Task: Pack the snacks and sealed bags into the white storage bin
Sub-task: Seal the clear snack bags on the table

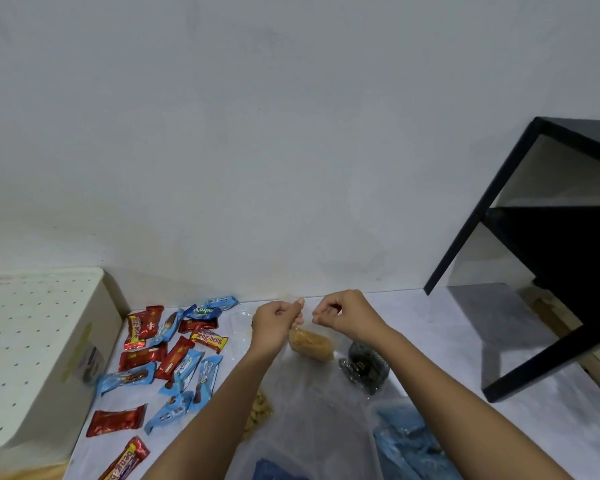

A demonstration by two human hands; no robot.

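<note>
1. First, confirm your grip: your left hand [278, 318] and right hand [340, 311] each pinch the top edge of the clear bag [310, 342] between thumb and fingertips. The two hands are near each other but apart.
2. Note the load: the golden snack sits in the bag's lower part, just beneath both hands. Whether its bottom touches the surface [430, 341] cannot be told.
3. Treat this step, as a judgement, as closing the bag's mouth. Pull the edge taut between your hands, align both layers, and press along the strip from one hand toward the other.
4. Press out trapped air before the last stretch closes; a puffed bag will likely pack poorly.
5. Locate the white storage bin [32, 341] well out to the left of your left hand, beyond the wrapped snack bars [174, 358]. Its perforated top appears to cover it, so expect to open it.
6. Avoid the dark bag [368, 367] lying just on the near side of your right hand.
</note>
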